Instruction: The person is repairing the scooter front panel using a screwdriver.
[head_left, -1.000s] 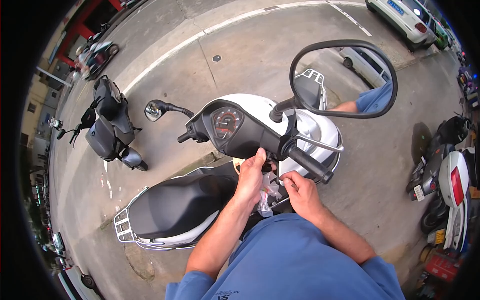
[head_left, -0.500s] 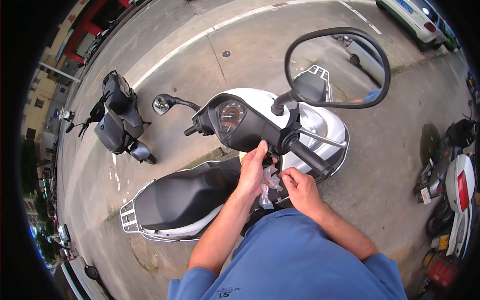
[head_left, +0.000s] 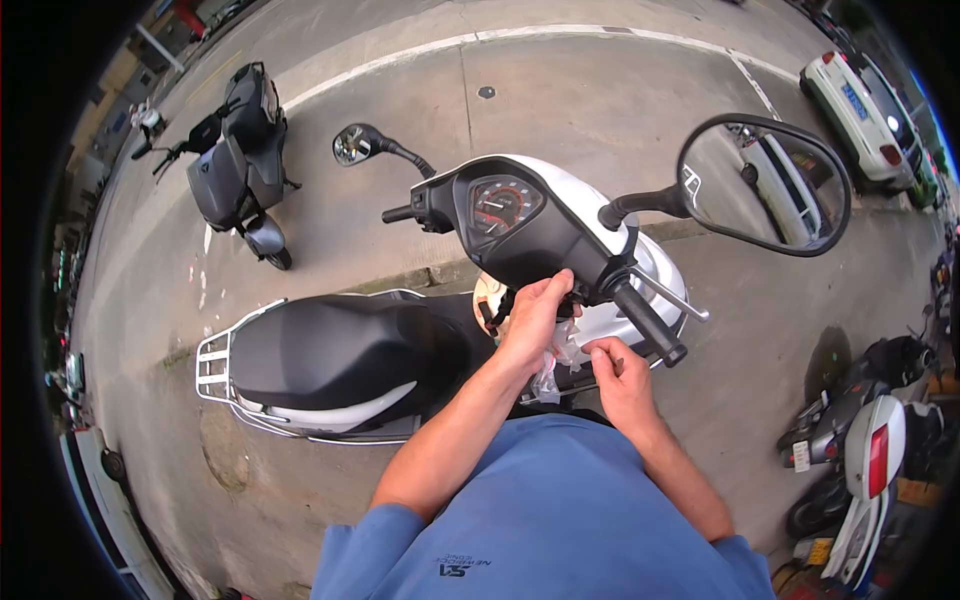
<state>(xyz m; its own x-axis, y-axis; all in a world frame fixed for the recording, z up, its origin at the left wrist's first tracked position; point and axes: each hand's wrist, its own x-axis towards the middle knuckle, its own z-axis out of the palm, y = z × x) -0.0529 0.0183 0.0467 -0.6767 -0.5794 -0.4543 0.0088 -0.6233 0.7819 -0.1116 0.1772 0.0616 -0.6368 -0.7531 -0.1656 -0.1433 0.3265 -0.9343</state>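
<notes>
A white-and-black scooter (head_left: 530, 240) stands across in front of me. My left hand (head_left: 538, 318) is closed just below the handlebar cover, its thumb up against the dark plastic; what its fingers grip is hidden. A crumpled clear plastic bag (head_left: 548, 380) hangs between my hands in front of the leg shield. My right hand (head_left: 622, 382) is closed in a pinch beside the right handlebar grip (head_left: 648, 325), with its fingertips at the bag's edge. The black seat (head_left: 320, 350) extends to the left.
The right mirror (head_left: 765, 185) juts out at upper right, and the brake lever (head_left: 668, 292) lies near my right hand. A grey scooter (head_left: 235, 180) is parked at far left. Another scooter (head_left: 875, 450) stands at right, with a white car (head_left: 860, 120) beyond.
My view has shifted, so the handlebars sit farther right and the seat higher in the picture. Both hands stay by the plastic bag under the handlebar, with little change in their grip.
</notes>
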